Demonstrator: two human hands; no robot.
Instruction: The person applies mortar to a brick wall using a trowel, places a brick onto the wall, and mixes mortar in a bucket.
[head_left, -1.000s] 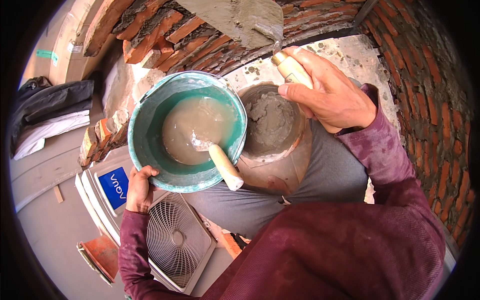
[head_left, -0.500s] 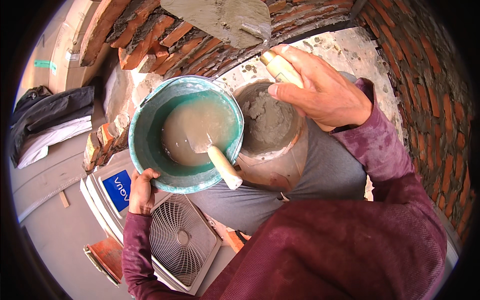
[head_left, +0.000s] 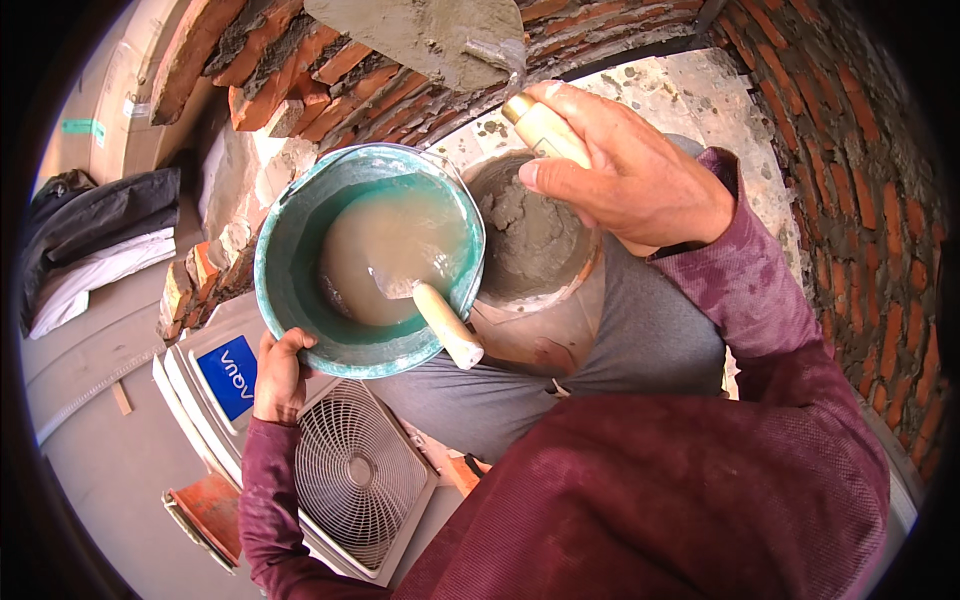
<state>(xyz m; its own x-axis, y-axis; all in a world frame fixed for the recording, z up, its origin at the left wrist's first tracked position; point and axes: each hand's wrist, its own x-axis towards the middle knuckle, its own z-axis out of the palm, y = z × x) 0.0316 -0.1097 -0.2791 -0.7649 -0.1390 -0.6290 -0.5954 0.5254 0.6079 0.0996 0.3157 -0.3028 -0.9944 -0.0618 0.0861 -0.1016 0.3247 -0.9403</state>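
My right hand (head_left: 630, 175) is wrapped round the pale handle (head_left: 530, 125) of a trowel, whose mortar-coated blade (head_left: 420, 35) is raised over the top of the view. My left hand (head_left: 283, 375) grips the rim of a teal bucket (head_left: 300, 240) holding cloudy grey water (head_left: 385, 230). A second tool (head_left: 445, 320) rests in that bucket, its wooden handle over the rim and its metal end partly under the water. Behind it, a container of wet grey mortar (head_left: 535, 225) sits between my legs, partly hidden by my right hand and the bucket.
Rough brick walls (head_left: 855, 230) stand at the right and top. At the left are an outdoor air-conditioning unit (head_left: 355, 470), dark and white cloths (head_left: 95, 220), cardboard (head_left: 130, 70), broken bricks (head_left: 205, 275) and a red object (head_left: 205, 515). A mortar-spattered floor (head_left: 760, 180) lies behind the mortar container.
My right hand and the trowel have moved left and slightly up. The bucket in my left hand has stayed about the same, shifting only slightly.
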